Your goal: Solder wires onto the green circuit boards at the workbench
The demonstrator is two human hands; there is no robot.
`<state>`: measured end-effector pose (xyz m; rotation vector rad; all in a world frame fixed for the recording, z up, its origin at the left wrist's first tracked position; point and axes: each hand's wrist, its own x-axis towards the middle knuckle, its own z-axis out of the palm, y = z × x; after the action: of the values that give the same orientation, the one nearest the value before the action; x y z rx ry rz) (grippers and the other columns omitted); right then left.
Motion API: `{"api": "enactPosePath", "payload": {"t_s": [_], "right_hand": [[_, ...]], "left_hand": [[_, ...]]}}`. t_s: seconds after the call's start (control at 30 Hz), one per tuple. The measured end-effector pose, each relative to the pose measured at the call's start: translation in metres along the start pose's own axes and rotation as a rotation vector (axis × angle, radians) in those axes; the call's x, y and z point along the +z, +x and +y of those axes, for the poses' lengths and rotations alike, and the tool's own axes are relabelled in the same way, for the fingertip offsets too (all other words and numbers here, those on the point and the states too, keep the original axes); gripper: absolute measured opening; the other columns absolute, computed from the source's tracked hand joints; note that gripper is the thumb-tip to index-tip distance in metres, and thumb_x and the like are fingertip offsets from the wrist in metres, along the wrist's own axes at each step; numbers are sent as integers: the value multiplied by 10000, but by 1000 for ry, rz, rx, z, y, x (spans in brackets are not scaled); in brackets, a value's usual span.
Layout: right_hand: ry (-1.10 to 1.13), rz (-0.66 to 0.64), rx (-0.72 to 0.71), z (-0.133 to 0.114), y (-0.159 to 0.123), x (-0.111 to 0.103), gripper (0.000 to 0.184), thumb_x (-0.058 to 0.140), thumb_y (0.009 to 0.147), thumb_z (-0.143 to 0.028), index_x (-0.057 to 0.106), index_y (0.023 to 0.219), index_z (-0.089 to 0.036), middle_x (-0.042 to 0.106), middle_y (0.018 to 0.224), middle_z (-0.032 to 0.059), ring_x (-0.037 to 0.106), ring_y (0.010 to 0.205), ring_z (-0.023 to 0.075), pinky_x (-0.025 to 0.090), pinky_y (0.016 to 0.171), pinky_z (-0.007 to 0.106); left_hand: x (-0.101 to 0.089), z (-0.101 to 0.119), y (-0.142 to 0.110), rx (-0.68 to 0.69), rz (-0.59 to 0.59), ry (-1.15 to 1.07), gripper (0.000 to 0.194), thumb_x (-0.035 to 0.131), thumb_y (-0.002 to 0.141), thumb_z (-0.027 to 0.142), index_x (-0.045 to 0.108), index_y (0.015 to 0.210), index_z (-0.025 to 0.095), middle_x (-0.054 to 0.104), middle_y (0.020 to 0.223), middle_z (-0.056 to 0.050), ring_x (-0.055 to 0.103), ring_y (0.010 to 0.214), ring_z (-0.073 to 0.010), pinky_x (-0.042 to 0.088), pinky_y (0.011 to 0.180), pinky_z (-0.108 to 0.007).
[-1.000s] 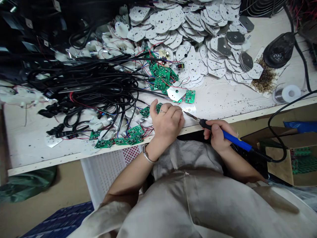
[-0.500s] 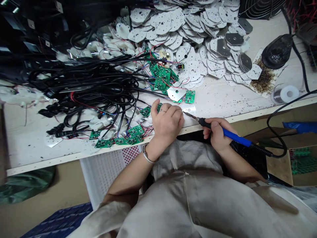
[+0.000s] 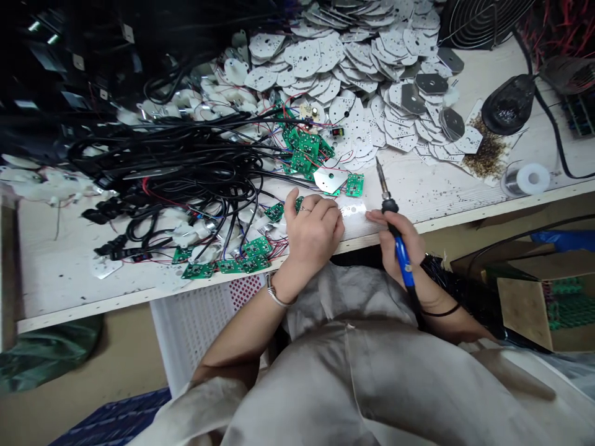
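A blue-handled soldering iron (image 3: 402, 255) points up, tip bare

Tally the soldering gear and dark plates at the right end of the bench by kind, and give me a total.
Soldering iron: 1
Solder wire spool: 1
Black domed holder: 1
Wire-guarded fan: 1
Dark grey plates: 4 visible
Total: 8

Left hand (image 3: 312, 235) palm-down, fingers (image 3: 326, 212) curled, right hand (image 3: 402, 244) in closed grip
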<state>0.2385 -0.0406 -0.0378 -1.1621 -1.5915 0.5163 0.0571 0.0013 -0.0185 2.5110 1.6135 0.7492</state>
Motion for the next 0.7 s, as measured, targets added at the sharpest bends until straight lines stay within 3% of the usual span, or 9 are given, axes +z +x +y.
{"api": "enactPosePath", "payload": {"t_s": [0.1,0.17,0.3,0.43,0.53,0.6,0.7], "right_hand": [[-155,-40,-124,6,2,4,345,530,943,-218,505,1281,-287,715,1100,67,711,983,210,606,843,383],[-219,-9,-160,9,3,6,346,544,932,-200,502,1262,-292,710,1095,64,706,969,206,598,826,372],[-362,-25,-114,8,9,15,326,651,881,-354,517,1169,-277,675,1099,73,659,1004,250,550,830,396],[-536,-159,-45,2,16,23,369,569,905,-520,522,1156,-254,632,1073,75,611,1011,258,499,870,399],[-616,-202,-54,-3,20,27,377,473,951,-513,517,1202,-235,606,1098,85,590,1013,250,476,882,382],[-663,-201,-56,-5,21,28,368,442,967,-484,522,1213,-223,598,1096,90,586,977,244,469,858,367],[-726,-185,-74,-5,22,29,339,429,977,-422,529,1220,-207,596,1103,99,585,923,233,464,810,342]], "left_hand": [[-26,-5,-5,37,-46,-37,251,648,854,311,617,1091,231,631,1252,-109,557,1178,-290,328,1085,-558],[-50,-14,-14,65,-79,-63,392,680,840,371,564,1193,246,577,1330,-130,528,1226,-302,388,1044,-519],[-80,-31,-39,92,-142,12,309,665,871,334,582,1165,283,662,1152,-78,605,1040,-257,464,872,-416],[-76,-31,-52,152,-86,197,178,633,894,254,645,1070,236,682,913,-53,587,811,-216,417,688,-356],[-70,-24,-48,302,-58,275,228,538,936,158,649,1120,234,677,926,-50,562,791,-194,382,664,-335],[-69,-21,-39,429,-106,291,253,485,961,147,647,1137,229,672,966,-59,557,802,-191,374,660,-329],[-69,-21,-24,596,-232,291,210,475,964,144,666,1043,184,645,867,-55,536,748,-184,359,629,-323]]}}
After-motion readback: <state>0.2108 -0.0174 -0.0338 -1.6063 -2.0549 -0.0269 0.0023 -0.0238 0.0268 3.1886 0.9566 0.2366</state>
